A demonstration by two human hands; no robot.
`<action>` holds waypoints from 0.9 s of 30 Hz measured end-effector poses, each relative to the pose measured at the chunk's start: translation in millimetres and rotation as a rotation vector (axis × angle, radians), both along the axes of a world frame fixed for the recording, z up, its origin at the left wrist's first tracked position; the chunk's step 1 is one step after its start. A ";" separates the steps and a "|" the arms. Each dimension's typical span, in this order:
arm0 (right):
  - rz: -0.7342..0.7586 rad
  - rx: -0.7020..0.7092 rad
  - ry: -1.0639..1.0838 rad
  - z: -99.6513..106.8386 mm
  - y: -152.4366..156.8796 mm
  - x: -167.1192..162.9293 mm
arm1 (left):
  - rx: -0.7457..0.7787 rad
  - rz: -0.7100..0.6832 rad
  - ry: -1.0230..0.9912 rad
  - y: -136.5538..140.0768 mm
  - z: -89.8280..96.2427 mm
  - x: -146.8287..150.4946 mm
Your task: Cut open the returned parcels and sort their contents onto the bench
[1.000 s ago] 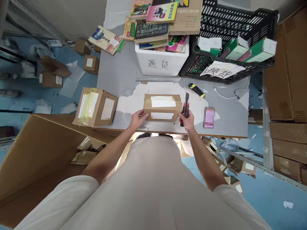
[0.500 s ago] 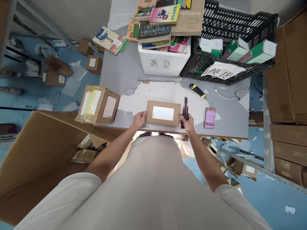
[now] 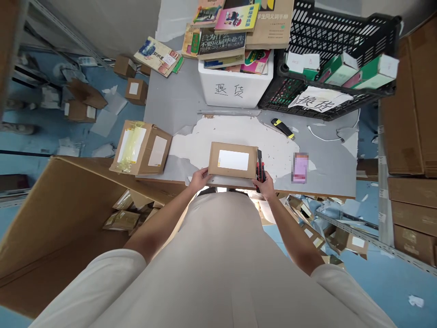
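A flat brown cardboard box with a white label lies before me at the table's front edge. My left hand grips its near left corner, fingers closed. My right hand is closed around a red and black utility knife, its dark tip pointing away from me. The knife lies along the box's right side, and the thumb of that hand is at the near right corner. Whether the blade is out I cannot tell. Beyond them rests a yellow and black cutter.
A taped carton stands at the left, above a large open carton holding parcels. Behind are a white bin heaped with books and a black crate with green-white boxes. A pink phone-like object lies right.
My left hand has slid to the box's near left corner. My right hand has come slightly nearer to me and left, bringing the knife against the box's right side.
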State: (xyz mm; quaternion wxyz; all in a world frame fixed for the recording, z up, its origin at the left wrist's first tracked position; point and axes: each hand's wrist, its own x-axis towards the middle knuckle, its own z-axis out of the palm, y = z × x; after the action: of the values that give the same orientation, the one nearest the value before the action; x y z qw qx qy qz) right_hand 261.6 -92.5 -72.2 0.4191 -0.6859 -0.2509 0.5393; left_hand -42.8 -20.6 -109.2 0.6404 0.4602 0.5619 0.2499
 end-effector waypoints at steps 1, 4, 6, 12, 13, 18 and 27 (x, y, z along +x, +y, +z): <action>0.003 0.003 0.004 4.8 2.4 0.6 | 0.015 -0.008 0.020 1.1 4.9 1.0; -0.008 0.043 -0.048 23.4 14.8 5.6 | 0.121 -0.034 0.137 7.0 27.7 2.9; -0.019 0.083 -0.116 35.8 28.0 10.2 | 0.210 -0.025 0.243 13.8 46.2 5.3; 0.012 0.066 -0.346 47.2 75.3 19.2 | 0.335 0.003 0.521 45.5 76.5 24.9; 0.010 0.047 -0.392 45.2 81.9 20.1 | 0.329 0.008 0.542 50.3 76.5 29.3; 0.000 0.003 -0.585 32.5 104.1 24.7 | 0.505 0.037 0.586 54.0 70.7 48.6; 0.484 0.218 -1.030 80.3 113.7 19.0 | 0.956 -0.389 0.464 32.8 44.9 60.2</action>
State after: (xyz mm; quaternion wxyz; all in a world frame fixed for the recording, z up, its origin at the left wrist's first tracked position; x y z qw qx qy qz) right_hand 280.6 21.1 8.1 0.1758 -0.7359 -0.6264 0.1876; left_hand 17.5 12.2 -64.3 0.2547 0.8370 0.4171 0.2462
